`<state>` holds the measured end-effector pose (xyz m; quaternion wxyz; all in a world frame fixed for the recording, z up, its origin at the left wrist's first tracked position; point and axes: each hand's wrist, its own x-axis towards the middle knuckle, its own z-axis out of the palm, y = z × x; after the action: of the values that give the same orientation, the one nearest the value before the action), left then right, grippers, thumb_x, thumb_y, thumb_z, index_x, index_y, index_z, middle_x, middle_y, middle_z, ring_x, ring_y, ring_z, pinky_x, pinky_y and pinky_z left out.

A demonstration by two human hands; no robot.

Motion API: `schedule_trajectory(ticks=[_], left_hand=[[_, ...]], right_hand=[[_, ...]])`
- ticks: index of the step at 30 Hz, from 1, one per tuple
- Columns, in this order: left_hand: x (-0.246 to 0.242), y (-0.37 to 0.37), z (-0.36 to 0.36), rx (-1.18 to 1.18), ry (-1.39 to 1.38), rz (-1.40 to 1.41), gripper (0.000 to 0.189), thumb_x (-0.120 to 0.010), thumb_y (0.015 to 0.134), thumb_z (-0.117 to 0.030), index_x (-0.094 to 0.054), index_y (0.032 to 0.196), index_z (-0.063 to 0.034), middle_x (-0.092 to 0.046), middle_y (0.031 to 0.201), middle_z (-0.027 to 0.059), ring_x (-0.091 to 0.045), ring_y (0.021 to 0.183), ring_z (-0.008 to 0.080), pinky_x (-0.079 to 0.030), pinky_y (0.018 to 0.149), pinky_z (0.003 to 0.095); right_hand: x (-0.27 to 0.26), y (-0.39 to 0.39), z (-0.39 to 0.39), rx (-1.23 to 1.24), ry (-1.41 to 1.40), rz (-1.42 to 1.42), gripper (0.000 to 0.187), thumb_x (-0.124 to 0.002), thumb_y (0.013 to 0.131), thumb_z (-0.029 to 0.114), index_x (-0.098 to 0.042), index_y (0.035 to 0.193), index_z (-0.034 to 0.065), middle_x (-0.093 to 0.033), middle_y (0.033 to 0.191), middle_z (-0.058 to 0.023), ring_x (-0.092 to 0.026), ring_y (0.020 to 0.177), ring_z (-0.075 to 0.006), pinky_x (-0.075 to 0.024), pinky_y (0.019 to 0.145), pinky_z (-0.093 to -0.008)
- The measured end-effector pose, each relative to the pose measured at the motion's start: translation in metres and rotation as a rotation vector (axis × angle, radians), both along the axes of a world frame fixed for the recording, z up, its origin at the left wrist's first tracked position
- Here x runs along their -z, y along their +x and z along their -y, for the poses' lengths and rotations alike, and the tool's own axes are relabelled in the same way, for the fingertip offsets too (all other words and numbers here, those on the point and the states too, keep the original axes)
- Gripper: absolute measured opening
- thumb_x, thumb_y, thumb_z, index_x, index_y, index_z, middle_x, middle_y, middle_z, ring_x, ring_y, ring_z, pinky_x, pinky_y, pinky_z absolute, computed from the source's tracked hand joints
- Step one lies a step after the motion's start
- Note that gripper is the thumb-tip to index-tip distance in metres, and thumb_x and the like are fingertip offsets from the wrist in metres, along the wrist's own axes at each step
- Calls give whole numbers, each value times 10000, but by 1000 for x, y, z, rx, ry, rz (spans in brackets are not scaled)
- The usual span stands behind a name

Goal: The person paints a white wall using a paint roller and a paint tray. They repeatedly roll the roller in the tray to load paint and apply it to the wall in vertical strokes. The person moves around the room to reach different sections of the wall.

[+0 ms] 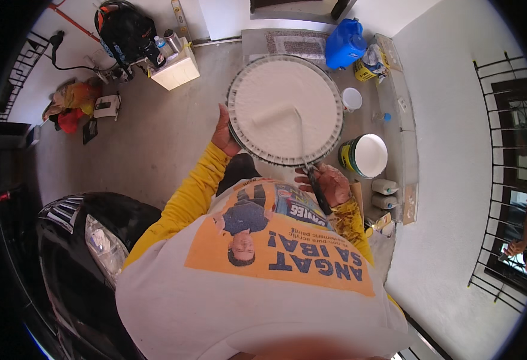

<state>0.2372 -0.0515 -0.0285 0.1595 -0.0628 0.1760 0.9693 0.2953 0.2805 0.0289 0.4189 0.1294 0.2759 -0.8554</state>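
A round tub of white paint (286,81) is held up in front of my body. A paint roller (274,116) coated in white lies on the paint, its wire frame crossing the rim towards me and its black handle (318,191) hanging over the near edge. My left hand (225,132) grips the left side of the tub, thumb up along the rim and the other fingers hidden beneath. My right hand (328,183) is at the near right rim, behind the handle, fingers spread and smeared with paint; its contact with the tub is unclear.
An open paint bucket (370,155), a small white pail (351,99) and a blue jerrycan (345,45) stand to the right, near a low ledge. A white box (178,72) bears bottles at the upper left. A black car (79,270) is close at the lower left.
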Motion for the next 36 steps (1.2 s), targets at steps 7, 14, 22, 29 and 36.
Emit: schedule_trajectory(ticks=[7, 14, 22, 29, 36], left_hand=[[5, -77, 98, -107, -53, -72, 836, -443, 903, -679, -327, 1487, -93, -409, 1494, 128, -427, 1345, 314, -354, 1121, 487], [6, -158, 212, -70, -95, -96, 807, -466, 911, -651, -330, 1486, -100, -416, 1490, 117, -419, 1350, 304, -346, 1127, 476], [42, -238, 248, -48, -48, 33, 818, -465, 906, -660, -353, 1472, -80, -432, 1479, 123, -435, 1340, 301, -344, 1131, 459], [100, -329, 256, -107, -44, 110, 840, -473, 892, -676, -350, 1474, -83, -426, 1484, 130, -439, 1335, 311, -351, 1124, 474], [164, -427, 288, -171, -160, 257, 909, -541, 842, -692, -323, 1490, -93, -396, 1506, 121, -410, 1356, 322, -333, 1132, 484]], right_hand=[[-30, -63, 89, -195, 738, -502, 545, -578, 954, 107, -376, 1448, 1, -538, 922, -14, -494, 647, -61, -411, 501, -191], [-90, -129, 174, -350, 958, -472, 493, -557, 947, 207, -448, 1390, 19, -460, 705, 25, -431, 548, -59, -375, 467, -207], [-57, -212, 223, -523, 1123, -410, 269, -569, 927, 222, -583, 1124, 39, -483, 640, 32, -449, 493, -59, -387, 428, -235], [-4, -296, 198, -143, 906, -503, 316, -644, 887, 159, -597, 1161, 8, -544, 745, 17, -468, 562, -54, -381, 495, -223], [80, -491, 230, 177, 917, -589, 376, -710, 860, 218, -567, 1154, 33, -550, 817, -8, -529, 593, -108, -445, 527, -274]])
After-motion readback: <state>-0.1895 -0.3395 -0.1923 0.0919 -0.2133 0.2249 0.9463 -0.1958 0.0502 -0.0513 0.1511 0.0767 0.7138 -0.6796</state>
